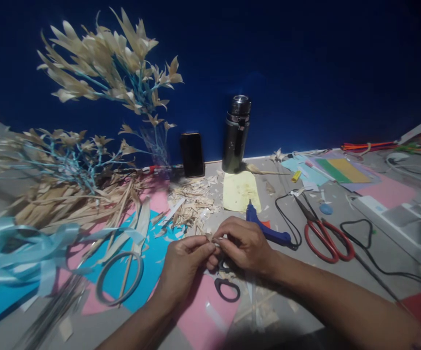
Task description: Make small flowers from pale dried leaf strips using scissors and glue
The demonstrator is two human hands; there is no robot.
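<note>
My left hand (188,262) and my right hand (244,245) meet at the middle of the table. Both are closed in a pinch, thumbs against fingers, on a small pale piece (210,237) mostly hidden by the fingertips. Beneath them lies a small pair of black-handled scissors (227,290) on pink paper (205,321), its blades covered by my hands. Just beyond my right hand rests a blue glue gun (270,232), nozzle pointing away. Large red-handled scissors (327,238) lie to its right. Shredded dry husk scraps (193,199) are heaped ahead of my hands.
Husk flowers on blue stems (115,63) stand at the back left, above dry husks (60,204). Light blue ribbon (24,257) and a tape ring (101,287) lie left. A phone (192,154) and flask (236,136) stand by the wall. A power strip (388,223) and cords lie right.
</note>
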